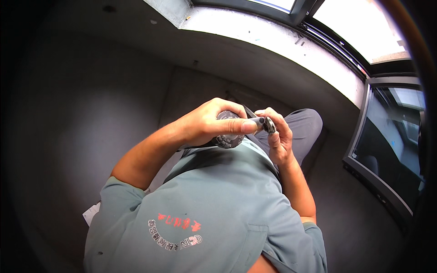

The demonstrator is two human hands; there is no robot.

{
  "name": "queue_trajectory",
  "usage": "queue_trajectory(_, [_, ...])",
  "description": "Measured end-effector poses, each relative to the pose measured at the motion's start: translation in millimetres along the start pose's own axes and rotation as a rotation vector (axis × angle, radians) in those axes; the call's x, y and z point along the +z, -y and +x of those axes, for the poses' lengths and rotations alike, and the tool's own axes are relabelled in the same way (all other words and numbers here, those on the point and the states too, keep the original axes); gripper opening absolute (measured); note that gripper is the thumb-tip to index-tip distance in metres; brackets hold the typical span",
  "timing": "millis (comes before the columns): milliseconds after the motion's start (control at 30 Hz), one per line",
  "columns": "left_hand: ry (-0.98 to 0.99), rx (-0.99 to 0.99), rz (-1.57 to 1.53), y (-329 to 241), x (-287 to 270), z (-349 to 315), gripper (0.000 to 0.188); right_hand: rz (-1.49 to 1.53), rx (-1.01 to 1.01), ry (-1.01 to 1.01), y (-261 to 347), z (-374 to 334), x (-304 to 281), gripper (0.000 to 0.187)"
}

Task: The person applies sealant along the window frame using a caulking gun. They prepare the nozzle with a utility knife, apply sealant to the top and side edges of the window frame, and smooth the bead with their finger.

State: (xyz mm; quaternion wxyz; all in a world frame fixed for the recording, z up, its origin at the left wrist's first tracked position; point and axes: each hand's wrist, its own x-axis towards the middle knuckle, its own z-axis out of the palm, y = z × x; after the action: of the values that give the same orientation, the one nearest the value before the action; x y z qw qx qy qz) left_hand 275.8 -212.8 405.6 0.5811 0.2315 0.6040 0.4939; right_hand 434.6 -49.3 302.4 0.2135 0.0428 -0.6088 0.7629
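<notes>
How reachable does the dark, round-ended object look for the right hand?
Probably yes: the right hand is close by, though holding a small piece, and the left hand partly covers the dark object.

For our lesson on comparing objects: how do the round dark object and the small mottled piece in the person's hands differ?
The round dark object looks larger than the small mottled piece. The left hand curls around the object; the right hand pinches the piece between thumb and fingers. Both are held in front of the body.
</notes>
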Motion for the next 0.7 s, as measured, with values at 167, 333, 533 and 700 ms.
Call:
queue_trajectory(167, [0.069, -0.045, 0.009, -1, 3, 0, 0.057, -0.053, -0.076, 0.049, 5, 2, -8, 0.056])
queue_trajectory(333, [0.125, -0.036, 0.084, 0, 12, 0, 0.052, -0.064, -0.023, 0.017, 8, -1, -8, 0.055])
queue_trajectory(533, [0.128, -0.071, 0.123, -5, 10, 0, 0.058, 0.024, 0.161, -0.056, 28, -18, -19, 0.069])
queue_trajectory(700, [0.150, -0.042, 0.173, -3, 14, 1, 0.060, -0.002, 0.261, -0.007, 52, -30, -29, 0.068])
